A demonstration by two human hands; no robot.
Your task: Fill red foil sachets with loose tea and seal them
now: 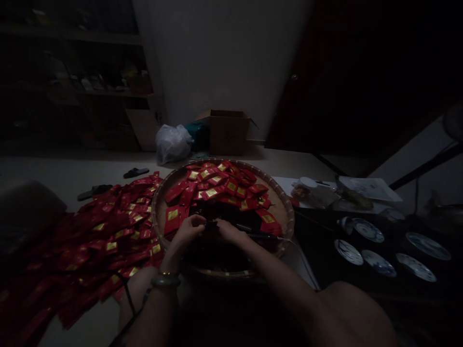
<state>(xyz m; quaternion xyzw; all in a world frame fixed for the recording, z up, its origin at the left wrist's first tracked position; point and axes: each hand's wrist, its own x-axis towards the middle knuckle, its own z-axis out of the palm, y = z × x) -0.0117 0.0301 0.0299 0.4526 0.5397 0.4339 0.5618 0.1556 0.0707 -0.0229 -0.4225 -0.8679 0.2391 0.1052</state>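
Note:
A round woven bamboo tray [284, 202] stands in front of me, heaped with small red packets [217, 179] bearing gold labels. Over its near half, my left hand [188, 232] is closed, thumb and fingers pinched at a small dark thing too dim to name. My right hand [228, 231] meets it from the other side, fingers closed and partly hidden at the same dark spot. A black rod-like tool [265, 237] with a pale cord lies right of my right hand. Dark material, hard to make out, covers the tray's near part below both hands.
Many more red packets [119, 236] spread over the floor at left, near dark slippers [136, 172]. Behind the tray are a white plastic bag [173, 143] and an open cardboard box [229, 134]. At right, a dark low table holds several blue-and-white dishes [378, 263].

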